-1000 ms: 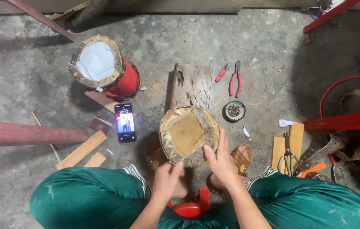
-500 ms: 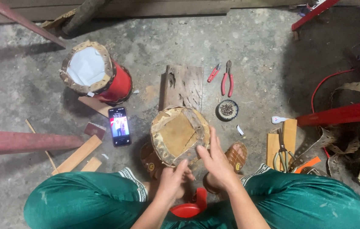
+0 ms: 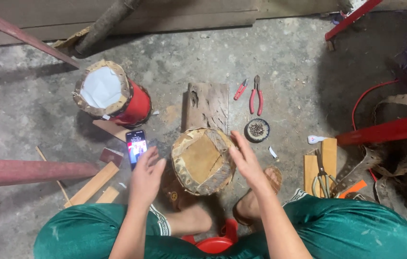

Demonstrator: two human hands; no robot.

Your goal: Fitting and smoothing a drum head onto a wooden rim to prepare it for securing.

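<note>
Hovering open and empty, the left hand [image 3: 145, 178] and right hand [image 3: 247, 162] flank the small drum [image 3: 202, 160] standing on the floor between their spread fingers, likely light, stiff-walled, best gripped by its rough rim.

Bare concrete floor [image 3: 285, 57] lies open beyond the wooden plank [image 3: 208, 105]. Left of the small drum [image 3: 202, 160], the phone [image 3: 135, 146] and wood offcuts [image 3: 94, 184] crowd the left hand [image 3: 146, 178]. On the right, a tin of nails [image 3: 257, 130] and pliers [image 3: 257, 96] stand near the right hand [image 3: 247, 160]; a narrow gap stays between hand and tin.
</note>
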